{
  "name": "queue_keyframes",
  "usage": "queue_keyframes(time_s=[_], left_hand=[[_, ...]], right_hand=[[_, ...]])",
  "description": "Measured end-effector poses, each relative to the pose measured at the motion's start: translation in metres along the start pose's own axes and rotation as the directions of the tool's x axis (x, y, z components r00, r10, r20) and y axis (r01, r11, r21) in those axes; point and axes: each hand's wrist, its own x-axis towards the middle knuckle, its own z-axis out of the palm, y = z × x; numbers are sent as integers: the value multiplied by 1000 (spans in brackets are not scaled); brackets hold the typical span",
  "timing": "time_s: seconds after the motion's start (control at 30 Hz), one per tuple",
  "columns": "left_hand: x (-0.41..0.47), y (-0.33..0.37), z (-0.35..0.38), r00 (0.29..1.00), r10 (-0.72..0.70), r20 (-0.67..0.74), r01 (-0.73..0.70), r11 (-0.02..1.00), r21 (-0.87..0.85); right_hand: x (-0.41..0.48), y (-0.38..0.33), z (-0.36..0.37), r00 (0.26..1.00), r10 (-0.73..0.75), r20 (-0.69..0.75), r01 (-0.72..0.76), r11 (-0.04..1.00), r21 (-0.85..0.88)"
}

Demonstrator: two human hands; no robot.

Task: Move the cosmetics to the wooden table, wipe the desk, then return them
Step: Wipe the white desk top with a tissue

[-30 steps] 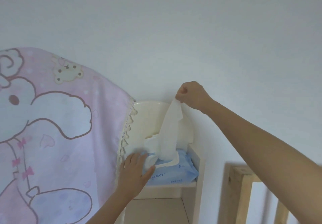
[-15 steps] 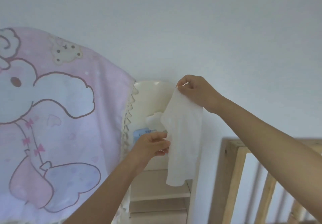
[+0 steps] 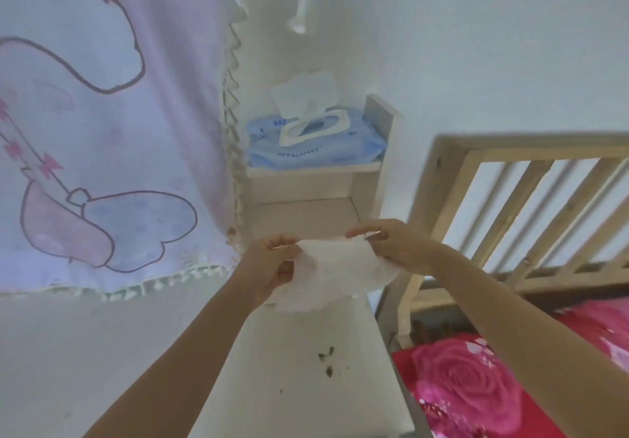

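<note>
Wipe pack: soft blue plastic film, slightly glossy. Its lid: hard white plastic, smooth. Below pack, wet wipe: thin white nonwoven cloth, matt, crumpled. Desk, below pack: smooth white matt top with dark gritty specks. Left of pack, hanging cloth: pink printed fabric with a lace edge. Right of pack, bed frame: bare pale wood. Bedding: rose-print fabric, faint sheen.

A single view comes from a wide-angle camera on the person's head. It faces forward and steeply down along both forearms, close to the left hand and right hand, which pinch a wipe near mid-frame. The white table fills the lower centre and a shelf rises beyond. The lens bends the bed rail at right. The top edge looks smeared, so the shelf's upper end is hard to make out.
</note>
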Motion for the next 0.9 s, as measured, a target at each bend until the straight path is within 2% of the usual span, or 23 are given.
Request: queue_keyframes(time_s=[0.1, 0.17, 0.3, 0.33, 0.4, 0.47, 0.53, 0.6, 0.67, 0.7, 0.77, 0.83, 0.9], left_hand=[[0, -24, 1, 996, -78, 45, 80, 996, -26], [-1, -40, 0, 988, -131, 76, 132, 991, -5], [-5, -70, -10, 981, -189, 45, 190, 981, -25], [-6, -80, -15, 983, -185, 10, 185, 983, 20], [-8, -104, -28, 986, -156, -55, 165, 955, 246], [-12, -134, -43, 986, -131, -99, 164, 828, 536], [-21, -165, -58, 989, -80, -121, 145, 592, 792], [-34, -196, -73, 989, -59, -132, 145, 367, 919], [-49, -216, -84, 983, -56, -177, 185, 184, 966], [-56, -223, -88, 980, -30, -197, 199, 127, 972], [-66, -234, -95, 987, 38, -153, 149, 103, 983], [-72, -242, -100, 983, 152, -102, 92, 75, 993], [-74, -246, -102, 969, 229, -97, 93, 29, 995]], right_hand=[[1, 44, 32, 955, 145, 259, -137, 989, -49], [3, 66, 53, 910, 204, 360, -205, 978, -36], [3, 98, 77, 927, 281, 250, -295, 955, 19], [1, 105, 79, 932, 300, 206, -312, 949, 32], [-1, 119, 80, 926, 364, 100, -369, 929, 36], [0, 136, 78, 911, 411, -23, -410, 911, 33], [5, 152, 72, 884, 435, -169, -424, 900, 102], [10, 164, 66, 845, 429, -319, -405, 903, 140], [19, 181, 63, 819, 398, -414, -415, 908, 52], [25, 191, 64, 825, 373, -425, -422, 906, -24], [36, 209, 70, 849, 341, -405, -423, 896, -134], [47, 230, 78, 876, 305, -375, -398, 895, -201], [57, 246, 88, 912, 238, -333, -324, 917, -231]])
